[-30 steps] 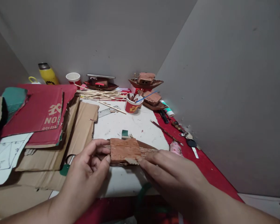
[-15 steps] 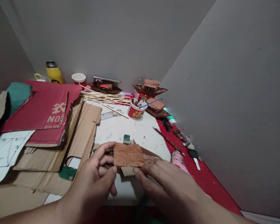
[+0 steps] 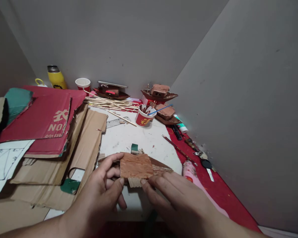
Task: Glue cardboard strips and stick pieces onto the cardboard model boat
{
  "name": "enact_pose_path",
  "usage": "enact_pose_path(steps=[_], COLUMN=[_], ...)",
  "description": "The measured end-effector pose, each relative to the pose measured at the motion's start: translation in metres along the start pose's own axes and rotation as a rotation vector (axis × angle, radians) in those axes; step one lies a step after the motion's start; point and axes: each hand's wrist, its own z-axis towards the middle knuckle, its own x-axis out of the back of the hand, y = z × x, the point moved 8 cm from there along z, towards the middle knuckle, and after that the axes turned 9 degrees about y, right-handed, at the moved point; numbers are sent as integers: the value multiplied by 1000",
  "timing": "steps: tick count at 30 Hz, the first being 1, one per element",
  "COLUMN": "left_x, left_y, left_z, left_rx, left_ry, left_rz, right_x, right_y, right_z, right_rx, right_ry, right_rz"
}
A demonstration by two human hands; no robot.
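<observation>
Between my two hands is a small cardboard model boat (image 3: pixel 161 165) with a brown-painted roof (image 3: pixel 136 166) over its middle. My left hand (image 3: pixel 105 185) grips the boat's left side, thumb at the roof's lower corner and fingers along its left edge. On the other side, my right hand (image 3: pixel 169 190) has its thumb and fingertips closed at the roof's lower right corner. A bare corrugated piece (image 3: pixel 134 182) sticks out below the roof. Just behind the boat lies a small green scrap (image 3: pixel 134 148). The boat's underside is hidden.
Stacked cardboard (image 3: pixel 47 115) covers the left side. Behind stand a paint-stained paper cup (image 3: pixel 145 117), thin wooden sticks (image 3: pixel 114 104) and finished-looking model boats (image 3: pixel 159 92). A long brush (image 3: pixel 178 148) and keys (image 3: pixel 205 162) lie on the red cloth at right, beside the grey wall.
Both hands keep almost the same hold on the boat. The roof appears tipped very slightly, and the whole view has shifted a little.
</observation>
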Motion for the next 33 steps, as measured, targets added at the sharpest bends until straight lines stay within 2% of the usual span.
enact_pose_path(steps=[13, 21, 33], left_x=[0, -1, -2], left_y=[1, 3, 1], left_z=[-1, -2, -2], left_rx=[-8, 0, 23], left_ry=[13, 3, 1], left_rz=[36, 42, 6], right_x=[-3, 1, -5], right_y=[0, 1, -1], right_z=[-3, -5, -13], right_rx=[-10, -4, -15], right_ry=[-4, 40, 19], right_rz=[3, 16, 7])
